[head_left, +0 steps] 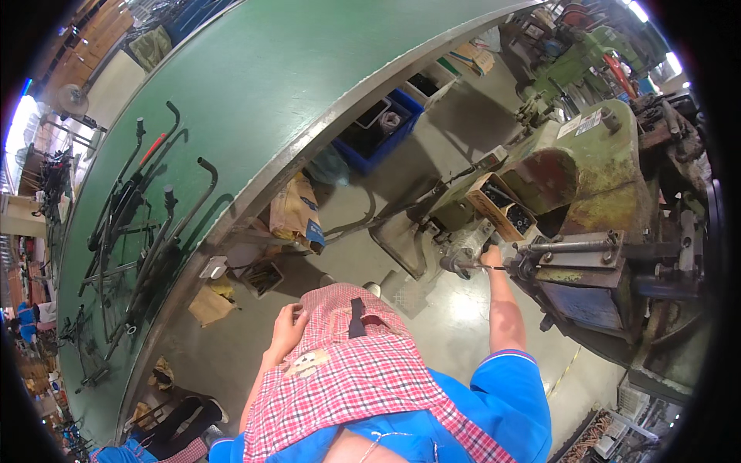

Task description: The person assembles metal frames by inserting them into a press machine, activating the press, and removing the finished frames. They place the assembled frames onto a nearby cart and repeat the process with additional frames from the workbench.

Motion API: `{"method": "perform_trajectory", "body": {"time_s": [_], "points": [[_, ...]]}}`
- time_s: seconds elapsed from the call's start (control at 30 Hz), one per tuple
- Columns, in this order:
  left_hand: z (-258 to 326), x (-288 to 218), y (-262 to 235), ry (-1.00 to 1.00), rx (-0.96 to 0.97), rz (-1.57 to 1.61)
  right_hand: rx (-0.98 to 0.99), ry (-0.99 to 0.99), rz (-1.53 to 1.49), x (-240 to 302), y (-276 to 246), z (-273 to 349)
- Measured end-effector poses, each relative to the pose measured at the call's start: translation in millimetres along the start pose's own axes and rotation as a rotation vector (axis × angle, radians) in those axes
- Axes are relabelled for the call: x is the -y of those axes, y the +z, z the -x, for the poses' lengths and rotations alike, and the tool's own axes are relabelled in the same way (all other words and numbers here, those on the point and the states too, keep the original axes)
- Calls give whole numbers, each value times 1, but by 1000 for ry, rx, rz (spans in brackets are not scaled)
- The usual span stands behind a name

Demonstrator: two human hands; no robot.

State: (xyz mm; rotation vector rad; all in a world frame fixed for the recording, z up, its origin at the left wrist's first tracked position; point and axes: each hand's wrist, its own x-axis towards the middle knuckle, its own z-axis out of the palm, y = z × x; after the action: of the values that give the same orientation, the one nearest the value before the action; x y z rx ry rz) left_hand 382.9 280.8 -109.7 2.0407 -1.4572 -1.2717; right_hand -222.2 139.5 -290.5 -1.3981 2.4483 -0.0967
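Observation:
My right arm stretches out to a green machine (610, 170). At its front, my right hand (492, 256) is closed beside the metal spindle (529, 267), and a thin dark rod crosses close to the wrist. What those fingers hold is too small to make out. My left hand (289, 327) hangs at the side of my red checked apron (347, 370), its fingers loosely bent with nothing in them. Just above my right hand, an open cardboard box (486, 202) of small dark parts rests on the machine.
A long green table (255, 69) curves along the left, bearing black bent-tube frames (143, 239). Under its edge stand a blue crate (405, 108) and a paper sack (289, 212). Another person's dark-clad legs (174, 428) show at lower left. Baskets of metal parts (594, 436) stand at lower right.

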Motion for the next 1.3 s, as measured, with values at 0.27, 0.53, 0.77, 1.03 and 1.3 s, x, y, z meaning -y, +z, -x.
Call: {"method": "perform_trajectory", "body": {"time_s": [0.27, 0.53, 0.77, 1.03, 1.3], "points": [[-14, -14, 5, 54, 62, -35, 71, -25, 8, -10, -4, -6], [-17, -14, 4, 50, 94, -89, 159, -21, -1, -10, -2, -16], [-20, -12, 6, 31, 116, -61, -185, -113, 18, -52, 24, -19], [-31, -17, 8, 39, 177, -90, -138, -22, 21, -52, 13, 3], [-41, -18, 17, 108, 229, -160, 188, 123, -1649, 71, -135, 119]]}}
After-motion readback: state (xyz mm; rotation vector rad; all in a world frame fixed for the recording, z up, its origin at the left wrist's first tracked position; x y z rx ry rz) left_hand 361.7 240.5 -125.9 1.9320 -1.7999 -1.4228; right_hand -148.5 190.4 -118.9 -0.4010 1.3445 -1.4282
